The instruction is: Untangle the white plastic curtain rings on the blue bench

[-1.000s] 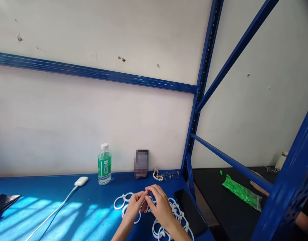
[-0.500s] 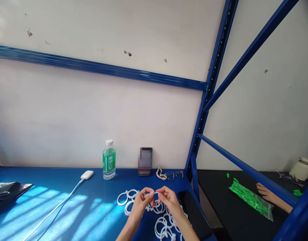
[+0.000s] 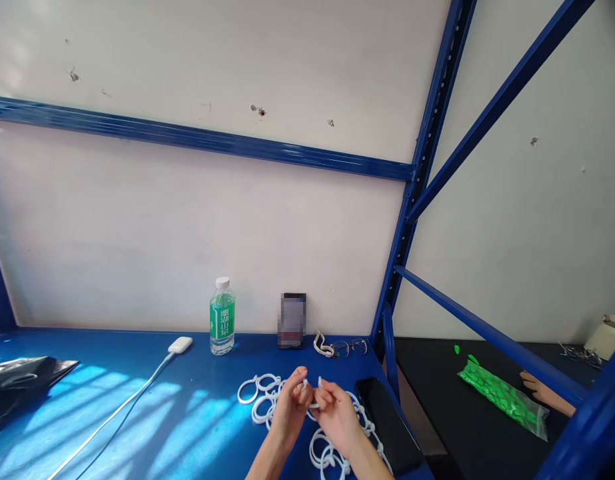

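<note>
My left hand (image 3: 293, 402) and my right hand (image 3: 336, 415) are raised close together above the blue table. The fingers of both are curled and closed around a white ring, mostly hidden by them; small white tips poke out at the fingertips. White rings (image 3: 247, 392) with small knobs lie linked in a loose chain to the left of my left hand. More white rings (image 3: 323, 453) are bunched beneath and around my right hand, partly covered by its wrist. A black phone (image 3: 389, 423) lies flat just right of my right forearm.
On the blue table (image 3: 197, 440) stand a water bottle (image 3: 222, 319) and an upright phone (image 3: 292, 321). Beside them lie eyeglasses (image 3: 350, 347), a white charger (image 3: 180, 345) and a black bag (image 3: 25, 387). Beyond the blue frame (image 3: 402, 240) are a green-filled bag (image 3: 502, 397) and another person's hand (image 3: 540, 388).
My hands have turned so the fingers curl inward, with the thumbs higher, and their tips are slightly further apart. The view has shifted a little to the left.
</note>
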`<move>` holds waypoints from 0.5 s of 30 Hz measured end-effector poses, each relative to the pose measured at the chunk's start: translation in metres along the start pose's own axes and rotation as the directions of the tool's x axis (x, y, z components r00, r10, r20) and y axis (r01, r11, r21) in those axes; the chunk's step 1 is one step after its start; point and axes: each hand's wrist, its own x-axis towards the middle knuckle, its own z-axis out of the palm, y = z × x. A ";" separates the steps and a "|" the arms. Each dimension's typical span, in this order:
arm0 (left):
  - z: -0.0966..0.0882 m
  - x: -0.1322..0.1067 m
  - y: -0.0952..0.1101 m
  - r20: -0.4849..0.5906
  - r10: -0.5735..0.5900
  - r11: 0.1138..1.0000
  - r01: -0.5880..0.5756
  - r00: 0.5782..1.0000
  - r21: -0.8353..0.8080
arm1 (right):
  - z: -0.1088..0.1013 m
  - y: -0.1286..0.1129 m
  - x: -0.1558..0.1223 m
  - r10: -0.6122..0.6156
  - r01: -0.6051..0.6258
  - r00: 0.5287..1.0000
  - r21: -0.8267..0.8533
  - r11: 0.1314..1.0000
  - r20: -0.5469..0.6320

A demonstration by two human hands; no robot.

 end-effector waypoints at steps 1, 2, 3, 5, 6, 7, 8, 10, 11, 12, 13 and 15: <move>-0.001 0.000 0.001 0.006 -0.003 1.000 0.003 1.000 -0.010 | 0.000 0.001 0.000 0.002 -0.002 1.000 0.020 1.000 0.010; -0.001 -0.001 0.003 0.008 0.000 1.000 0.000 1.000 -0.006 | 0.001 0.001 0.000 -0.001 0.001 1.000 0.015 1.000 0.020; -0.001 -0.002 0.004 0.006 0.009 1.000 -0.009 1.000 0.013 | 0.002 0.000 -0.001 -0.013 0.013 0.999 -0.024 1.000 0.030; -0.001 -0.005 0.009 -0.030 0.075 0.990 -0.071 0.997 0.120 | 0.005 -0.007 -0.004 -0.062 0.066 0.998 -0.194 0.979 0.029; -0.002 -0.006 0.012 -0.057 0.132 0.969 -0.117 0.990 0.218 | 0.007 -0.012 -0.006 -0.111 0.110 0.994 -0.304 0.946 0.015; -0.005 -0.007 0.015 -0.086 0.207 0.923 -0.165 0.975 0.347 | 0.011 -0.017 -0.009 -0.179 0.160 0.984 -0.411 0.898 -0.007; -0.009 -0.008 0.019 -0.102 0.291 0.842 -0.204 0.951 0.499 | 0.016 -0.023 -0.012 -0.261 0.211 0.965 -0.497 0.842 -0.031; -0.019 -0.008 0.026 -0.091 0.467 0.572 -0.222 0.880 0.789 | 0.028 -0.033 -0.024 -0.412 0.320 0.911 -0.600 0.733 -0.019; -0.025 -0.008 0.028 -0.061 0.538 0.395 -0.188 0.841 0.899 | 0.035 -0.037 -0.033 -0.448 0.366 0.894 -0.625 0.690 0.028; -0.030 -0.008 0.030 -0.018 0.587 0.202 -0.125 0.809 0.971 | 0.041 -0.039 -0.044 -0.484 0.426 0.869 -0.657 0.622 0.105; -0.034 -0.008 0.031 0.030 0.607 0.009 -0.044 0.794 0.999 | 0.047 -0.041 -0.059 -0.477 0.484 0.849 -0.698 0.528 0.228; -0.040 -0.008 0.029 0.097 0.584 -0.301 0.105 0.806 0.948 | 0.054 -0.040 -0.096 -0.456 0.515 0.838 -0.713 0.476 0.301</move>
